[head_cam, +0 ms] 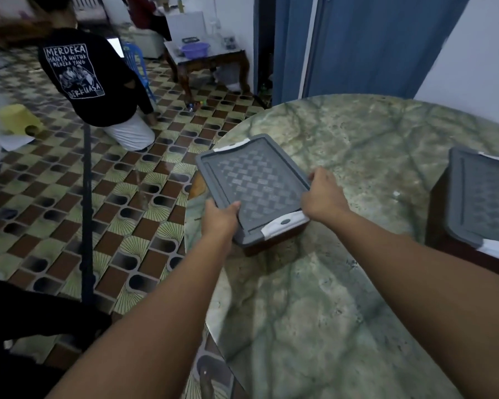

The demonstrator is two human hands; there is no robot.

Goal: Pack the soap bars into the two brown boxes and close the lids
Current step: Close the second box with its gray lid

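Both hands gripping lidded brown box (283, 239) at bench (343, 283) left edge: left hand (220, 220) and right hand (323, 197) fingers clamped on grey lid (254, 182). Second lidded box (484, 203) far right.

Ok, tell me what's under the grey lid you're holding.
Only a strip of brown box shows beneath the grey lid, held by both hands. Its contents are hidden.

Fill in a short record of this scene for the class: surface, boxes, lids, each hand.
surface: round green marble table
near box: brown box under grey plastic lid, by the table's left edge
second box: grey-lidded brown box at right, cut off by frame
left hand: grips lid's near-left edge
right hand: grips lid's right edge
soap bars: none visible
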